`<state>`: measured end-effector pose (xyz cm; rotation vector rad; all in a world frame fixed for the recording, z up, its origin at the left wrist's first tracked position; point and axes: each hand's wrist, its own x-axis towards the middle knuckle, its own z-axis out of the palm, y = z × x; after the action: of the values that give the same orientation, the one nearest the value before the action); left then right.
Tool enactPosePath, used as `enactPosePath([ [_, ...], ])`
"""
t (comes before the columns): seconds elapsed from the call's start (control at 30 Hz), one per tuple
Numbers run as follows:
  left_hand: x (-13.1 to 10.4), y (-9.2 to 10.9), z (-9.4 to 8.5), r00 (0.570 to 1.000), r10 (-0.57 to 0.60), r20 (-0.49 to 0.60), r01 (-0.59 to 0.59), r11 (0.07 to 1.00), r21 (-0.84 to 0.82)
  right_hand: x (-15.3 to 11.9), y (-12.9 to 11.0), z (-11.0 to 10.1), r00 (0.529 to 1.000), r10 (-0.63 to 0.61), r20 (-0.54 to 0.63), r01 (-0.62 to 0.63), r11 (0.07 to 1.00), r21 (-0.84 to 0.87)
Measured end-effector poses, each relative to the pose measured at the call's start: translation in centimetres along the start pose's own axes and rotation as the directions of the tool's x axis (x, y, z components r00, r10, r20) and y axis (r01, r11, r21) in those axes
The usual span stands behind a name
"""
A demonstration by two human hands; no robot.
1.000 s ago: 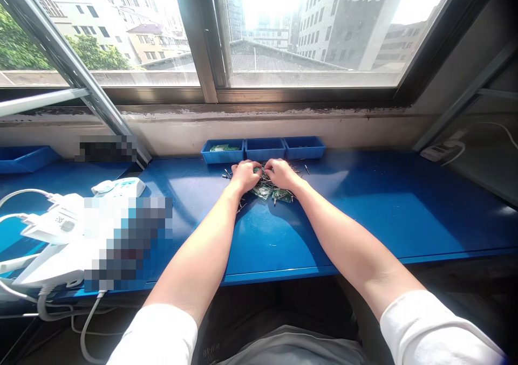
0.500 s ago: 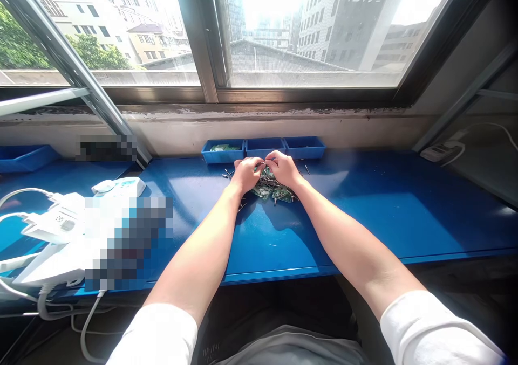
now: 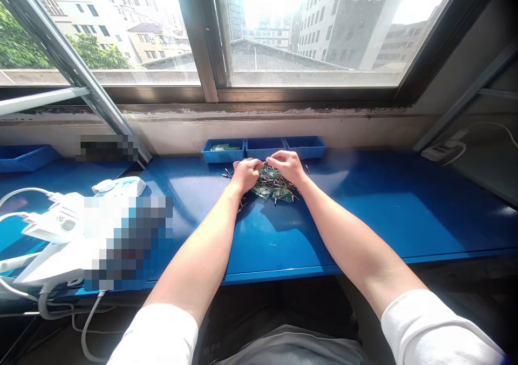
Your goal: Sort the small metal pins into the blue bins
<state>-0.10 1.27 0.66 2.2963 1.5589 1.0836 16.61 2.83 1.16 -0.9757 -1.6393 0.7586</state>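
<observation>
A pile of small metal pins and green pieces [image 3: 272, 184] lies on the blue table [image 3: 279, 252]. Over its left side is my left hand [image 3: 246, 174], fingers pinched together at the pile's far edge. My right hand [image 3: 287, 165] is over the right side, thumb and fingertips also closed, close to the left fingertips. Whatever sits between the fingertips of either hand is too small to make out. Behind the hands stand three blue bins in a row: the left bin [image 3: 222, 157] holds green pieces, beside the middle bin [image 3: 265, 153] and the right bin [image 3: 304, 153].
White power strips and plugs [image 3: 60, 219] with cables cover the table's left side. A metal shelf post [image 3: 101, 101] rises at the left. Another blue tray [image 3: 26, 163] is at the far left. The window ledge runs behind the bins, and a white adapter [image 3: 439, 150] sits at the right.
My right hand has shifted slightly right, uncovering more of the pile. My left hand has barely moved.
</observation>
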Motion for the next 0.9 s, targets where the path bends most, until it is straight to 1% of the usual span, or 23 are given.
enactPosePath([
  [0.13,0.03,0.02,0.02,1.000,0.017,0.001,-0.017,1.000,-0.012,0.00,0.01,-0.07,1.000,-0.022,0.016,0.021,0.999,0.046],
  [0.3,0.01,0.20,-0.02,1.000,0.007,0.005,-0.007,1.000,0.006,-0.03,-0.09,-0.08,0.999,-0.030,0.024,0.029,0.999,0.036],
  [0.37,0.04,0.31,-0.04,1.000,-0.017,-0.011,0.018,1.000,0.023,0.04,-0.11,-0.08,0.999,-0.029,-0.018,0.029,1.000,0.007],
  [0.43,0.09,0.36,-0.03,0.998,-0.061,-0.034,0.062,0.997,0.045,0.19,-0.08,-0.13,0.993,-0.024,-0.112,0.017,0.998,-0.063],
  [0.5,0.15,0.32,0.00,0.993,-0.101,-0.055,0.105,0.992,0.070,0.39,0.03,-0.26,0.977,-0.024,-0.212,-0.014,0.985,-0.174],
  [0.57,0.19,0.22,0.03,0.992,-0.111,-0.057,0.116,0.989,0.089,0.58,0.20,-0.45,0.964,-0.035,-0.265,-0.053,0.947,-0.316],
  [0.63,0.19,0.13,0.06,0.993,-0.107,-0.050,0.112,0.989,0.101,0.72,0.36,-0.67,0.960,-0.037,-0.277,-0.099,0.882,-0.460],
  [0.7,0.16,0.11,0.07,0.994,-0.107,-0.039,0.110,0.988,0.109,0.77,0.50,-0.84,0.962,-0.009,-0.274,-0.155,0.807,-0.570],
  [0.8,0.11,0.19,0.08,0.992,-0.124,-0.022,0.126,0.985,0.122,0.67,0.68,-0.96,0.965,0.066,-0.255,-0.224,0.716,-0.661],
  [0.9,0.06,0.32,0.06,0.991,-0.136,-0.005,0.135,0.984,0.120,0.48,0.87,-0.96,0.968,0.114,-0.221,-0.242,0.644,-0.726],
])
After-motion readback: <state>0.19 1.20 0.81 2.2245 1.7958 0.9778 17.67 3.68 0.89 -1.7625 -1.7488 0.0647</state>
